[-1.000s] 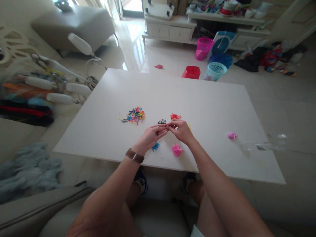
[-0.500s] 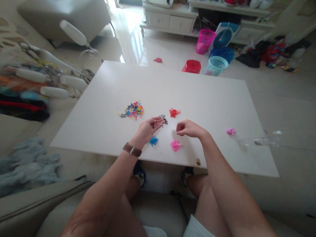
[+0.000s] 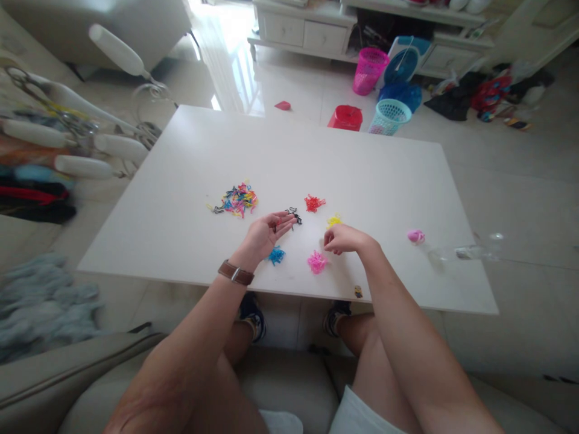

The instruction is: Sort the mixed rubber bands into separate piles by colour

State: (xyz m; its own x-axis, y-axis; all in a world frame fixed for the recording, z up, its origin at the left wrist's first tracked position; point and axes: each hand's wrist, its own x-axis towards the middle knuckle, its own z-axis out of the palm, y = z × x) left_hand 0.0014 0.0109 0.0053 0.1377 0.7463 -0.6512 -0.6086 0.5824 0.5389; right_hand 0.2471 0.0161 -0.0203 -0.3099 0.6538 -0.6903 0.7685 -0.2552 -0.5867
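My left hand [image 3: 265,232] lies palm up with its fingers extended, holding a few small red and dark looped pieces [image 3: 277,225]. Its fingertips reach beside a little pile of black looped pieces [image 3: 295,216]. My right hand [image 3: 342,239] is closed in a pinch, and whatever is between its fingertips is hidden. It hovers between a yellow pile [image 3: 334,221], partly covered by the hand, and a pink pile [image 3: 317,261]. A red pile [image 3: 313,203] sits farther back. The blue pile [image 3: 276,255] is close to my left wrist. A mixed-colour heap [image 3: 237,199] lies to the left.
The white table [image 3: 271,144] also carries a pink-purple object [image 3: 416,236], a clear object [image 3: 461,252] and a small yellow figure [image 3: 358,292]. Beyond its far edge stand a red bin [image 3: 346,117] and a light-blue basket [image 3: 389,117]. White rounded bars [image 3: 120,51] rise at left.
My right hand has shifted slightly nearer to me and to the right, and more of the yellow pile shows. My left hand stays palm up beside the black pieces. The whole view has shifted slightly.
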